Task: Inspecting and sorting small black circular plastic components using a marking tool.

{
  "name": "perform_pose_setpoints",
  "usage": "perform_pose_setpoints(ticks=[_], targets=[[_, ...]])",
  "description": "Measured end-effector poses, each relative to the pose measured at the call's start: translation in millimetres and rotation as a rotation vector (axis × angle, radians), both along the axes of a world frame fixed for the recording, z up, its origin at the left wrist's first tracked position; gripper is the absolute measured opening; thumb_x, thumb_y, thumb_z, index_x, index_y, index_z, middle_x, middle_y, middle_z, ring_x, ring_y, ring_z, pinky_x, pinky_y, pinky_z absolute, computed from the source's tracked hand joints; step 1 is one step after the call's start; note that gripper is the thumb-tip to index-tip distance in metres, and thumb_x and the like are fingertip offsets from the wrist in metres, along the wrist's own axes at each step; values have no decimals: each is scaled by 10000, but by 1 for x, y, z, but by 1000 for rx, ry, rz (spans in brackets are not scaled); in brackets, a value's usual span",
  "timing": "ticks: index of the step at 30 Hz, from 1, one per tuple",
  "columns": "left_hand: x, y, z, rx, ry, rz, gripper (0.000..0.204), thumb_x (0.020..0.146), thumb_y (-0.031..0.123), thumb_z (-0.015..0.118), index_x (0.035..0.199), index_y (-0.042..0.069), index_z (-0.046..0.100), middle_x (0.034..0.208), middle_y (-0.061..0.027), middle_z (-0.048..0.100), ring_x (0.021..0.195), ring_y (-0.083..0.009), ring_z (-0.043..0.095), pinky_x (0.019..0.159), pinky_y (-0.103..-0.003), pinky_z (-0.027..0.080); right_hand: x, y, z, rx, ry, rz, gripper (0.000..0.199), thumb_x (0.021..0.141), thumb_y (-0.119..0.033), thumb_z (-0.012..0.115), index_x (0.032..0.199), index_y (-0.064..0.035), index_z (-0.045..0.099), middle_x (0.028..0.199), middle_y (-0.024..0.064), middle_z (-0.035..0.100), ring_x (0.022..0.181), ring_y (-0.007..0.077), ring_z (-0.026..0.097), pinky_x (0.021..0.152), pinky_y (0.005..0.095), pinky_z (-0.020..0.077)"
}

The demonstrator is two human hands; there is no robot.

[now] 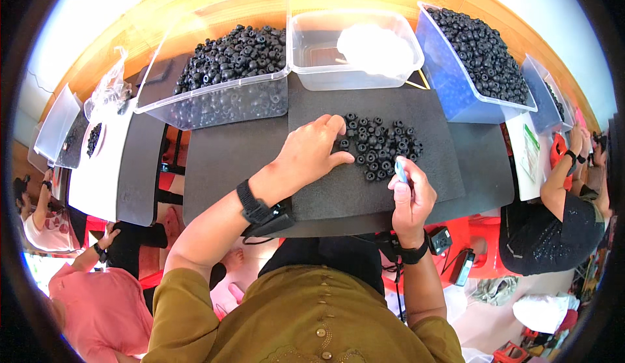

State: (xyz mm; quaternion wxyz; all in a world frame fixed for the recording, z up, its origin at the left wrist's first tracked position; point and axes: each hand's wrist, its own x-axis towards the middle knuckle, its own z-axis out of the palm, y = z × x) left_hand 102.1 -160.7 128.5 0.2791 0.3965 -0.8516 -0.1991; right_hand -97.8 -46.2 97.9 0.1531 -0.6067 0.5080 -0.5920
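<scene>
Now the left hand lies flat, fingers spread, touching the pile of small black rubber rings on the dark foam mat; beside it, the right hand pinches a small blue tool.

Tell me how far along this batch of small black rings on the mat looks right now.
Done: nothing finished can be told apart. In hand: the left hand rests fingers on the pile of black rings on the dark foam mat; the right hand holds a small blue tool at the pile's edge. Left: that pile, plus a clear bin and a blue bin, both heaped with rings.
</scene>
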Motion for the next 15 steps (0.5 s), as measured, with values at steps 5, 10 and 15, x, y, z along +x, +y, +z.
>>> perform_pose_setpoints(ticks=[5, 10, 15], targets=[[0, -18, -5, 67, 12, -120, 267, 789, 118, 754, 965, 11, 584, 867, -105, 633, 763, -219, 653, 702, -321, 526, 0, -1, 3, -40, 20, 19, 270, 910, -152, 608, 1099, 38, 641, 959, 160, 687, 782, 232, 655, 731, 308, 505], [22, -10, 2, 763, 407, -204, 153, 907, 90, 665, 1027, 26, 595, 909, -26, 646, 800, -101, 633, 723, -248, 528, 1, -2, 10, -34, 60, 61, 252, 909, -135, 610, 1089, 38, 642, 870, 143, 669, 723, 223, 634, 663, 304, 484], [29, 8, -3, 1195, 853, -342, 145, 943, 108, 628, 1063, 43, 579, 948, -50, 655, 879, -131, 665, 801, -242, 554, 2, -2, 14, 10, 86, 89, 249, 895, -126, 627, 1088, 30, 646, 835, 124, 655, 677, 204, 604, 620, 299, 462]])
